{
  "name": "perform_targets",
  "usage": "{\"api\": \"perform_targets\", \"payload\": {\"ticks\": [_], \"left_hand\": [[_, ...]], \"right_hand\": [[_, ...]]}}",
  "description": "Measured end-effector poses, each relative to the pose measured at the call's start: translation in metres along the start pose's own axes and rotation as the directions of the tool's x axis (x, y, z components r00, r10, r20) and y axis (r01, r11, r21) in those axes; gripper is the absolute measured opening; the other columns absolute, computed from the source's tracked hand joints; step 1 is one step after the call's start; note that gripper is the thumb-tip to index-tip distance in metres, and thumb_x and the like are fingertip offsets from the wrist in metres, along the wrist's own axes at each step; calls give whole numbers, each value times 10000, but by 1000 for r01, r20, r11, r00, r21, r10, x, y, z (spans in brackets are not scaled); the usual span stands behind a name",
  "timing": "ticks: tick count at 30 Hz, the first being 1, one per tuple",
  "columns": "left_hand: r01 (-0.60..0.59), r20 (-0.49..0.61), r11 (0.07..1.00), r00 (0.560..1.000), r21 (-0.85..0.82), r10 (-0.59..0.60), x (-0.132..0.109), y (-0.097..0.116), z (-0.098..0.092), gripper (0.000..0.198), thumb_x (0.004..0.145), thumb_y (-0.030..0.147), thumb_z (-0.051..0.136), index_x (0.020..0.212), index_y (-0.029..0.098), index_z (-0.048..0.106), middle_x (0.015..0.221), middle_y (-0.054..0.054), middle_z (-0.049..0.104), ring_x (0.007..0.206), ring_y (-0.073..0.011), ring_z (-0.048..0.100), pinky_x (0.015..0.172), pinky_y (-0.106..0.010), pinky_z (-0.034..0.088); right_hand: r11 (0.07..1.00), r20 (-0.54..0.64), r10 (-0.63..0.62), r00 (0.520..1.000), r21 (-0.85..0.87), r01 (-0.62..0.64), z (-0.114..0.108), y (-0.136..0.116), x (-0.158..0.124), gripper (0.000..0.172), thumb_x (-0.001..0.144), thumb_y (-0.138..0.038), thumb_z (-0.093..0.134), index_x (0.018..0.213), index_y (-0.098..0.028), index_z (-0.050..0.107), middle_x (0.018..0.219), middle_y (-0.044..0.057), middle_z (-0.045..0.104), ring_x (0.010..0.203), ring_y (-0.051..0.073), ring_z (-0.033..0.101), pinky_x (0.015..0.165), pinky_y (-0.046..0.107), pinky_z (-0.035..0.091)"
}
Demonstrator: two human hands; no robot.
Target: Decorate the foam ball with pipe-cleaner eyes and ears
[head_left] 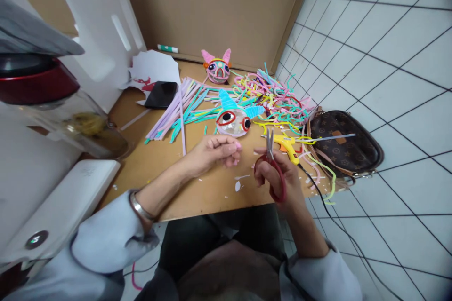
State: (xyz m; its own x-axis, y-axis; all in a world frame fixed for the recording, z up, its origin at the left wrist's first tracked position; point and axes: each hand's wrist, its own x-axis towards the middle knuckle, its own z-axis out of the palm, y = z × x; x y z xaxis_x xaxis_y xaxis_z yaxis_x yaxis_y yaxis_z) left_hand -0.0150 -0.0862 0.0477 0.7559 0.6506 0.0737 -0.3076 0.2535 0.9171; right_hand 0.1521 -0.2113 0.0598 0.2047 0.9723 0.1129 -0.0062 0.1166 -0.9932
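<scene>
My right hand (pixel 278 175) grips red-handled scissors (pixel 272 164), blades pointing up and nearly closed. My left hand (pixel 215 150) is curled in a pinch beside them, fingertips together on something too small to make out. Just beyond my hands lies a craft face (pixel 233 121) with red-rimmed eyes and blue pipe-cleaner horns. A pink-eared craft face (pixel 217 68) stands farther back. A yellow glue gun (pixel 286 145) lies right of the scissors.
Heaps of coloured pipe cleaners (pixel 268 94) cover the cardboard board (pixel 155 160). A black phone (pixel 161 94) rests on white paper at the left. A brown patterned bag (pixel 344 143) sits at the right edge. Small white scraps (pixel 238 184) lie near me. A glass jar (pixel 81 122) stands left.
</scene>
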Motion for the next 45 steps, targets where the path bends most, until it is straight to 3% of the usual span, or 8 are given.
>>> {"api": "perform_targets", "payload": {"ticks": [3, 7, 18, 24, 29, 33, 37, 45], "left_hand": [[-140, -119, 964, 986, -224, 115, -2, 19, -3, 309, 732, 311, 884, 757, 133, 633, 677, 15, 618, 497, -34, 493, 466, -137, 391], [-240, -219, 911, 961, -337, 172, -5, 36, -5, 215, 860, 172, 745, 744, 153, 565, 651, 40, 522, 461, -29, 413, 443, -131, 370], [-125, -230, 881, 973, -456, 19, -4, 27, 0, 253, 969, 156, 574, 740, 180, 470, 628, 61, 350, 448, -47, 322, 432, -151, 324], [-78, -69, 914, 996, -399, 56, -9, 19, 0, 287, 859, 217, 735, 719, 176, 487, 600, 60, 359, 459, -48, 298, 447, -141, 353], [115, 157, 963, 985, -245, -78, -11, 14, -3, 434, 749, 383, 852, 648, 160, 493, 530, 59, 377, 449, -45, 287, 447, -158, 329], [39, 71, 990, 997, -135, -30, -9, 19, -13, 433, 727, 375, 870, 628, 145, 516, 547, 48, 389, 475, -48, 300, 457, -164, 294], [73, 134, 996, 989, -54, -65, -7, 19, -19, 395, 749, 405, 841, 652, 141, 565, 552, 35, 401, 487, -64, 320, 454, -185, 266], [175, 250, 985, 953, 15, -173, -9, 17, -21, 420, 749, 453, 823, 644, 147, 554, 546, 36, 390, 486, -63, 294, 463, -201, 234]], "right_hand": [[988, 160, -10, 987, 156, -15, -5, 3, -13, 430, 895, -609, 623, 1105, -235, 651, 749, 10, 589, 685, 165, 547, 648, 313, 442], [927, 359, 42, 932, 333, -170, 2, 14, -28, 469, 945, -644, 521, 1074, -209, 638, 753, 15, 568, 710, 165, 534, 691, 319, 421], [772, 415, 73, 907, 552, -314, 25, 21, -11, 426, 934, -619, 569, 991, -203, 643, 725, -5, 571, 641, 138, 521, 692, 311, 447], [705, 391, 128, 911, 610, -361, 33, 19, 0, 426, 899, -634, 610, 928, -212, 658, 730, -2, 573, 643, 146, 516, 705, 326, 454], [679, 268, 102, 958, 685, -264, 29, 12, 9, 471, 819, -673, 685, 828, -203, 665, 715, -2, 556, 657, 147, 505, 688, 315, 427], [656, 219, 143, 965, 709, -258, 25, 7, 6, 466, 776, -666, 726, 875, -214, 668, 679, -18, 520, 632, 144, 465, 662, 312, 402], [664, 196, 183, 963, 698, -268, 21, 5, -1, 503, 782, -719, 678, 870, -225, 650, 647, -28, 483, 588, 138, 428, 606, 302, 381], [754, 107, 234, 966, 607, -249, 26, 5, -14, 499, 751, -712, 722, 833, -226, 647, 512, -71, 381, 440, 90, 266, 471, 265, 210]]}}
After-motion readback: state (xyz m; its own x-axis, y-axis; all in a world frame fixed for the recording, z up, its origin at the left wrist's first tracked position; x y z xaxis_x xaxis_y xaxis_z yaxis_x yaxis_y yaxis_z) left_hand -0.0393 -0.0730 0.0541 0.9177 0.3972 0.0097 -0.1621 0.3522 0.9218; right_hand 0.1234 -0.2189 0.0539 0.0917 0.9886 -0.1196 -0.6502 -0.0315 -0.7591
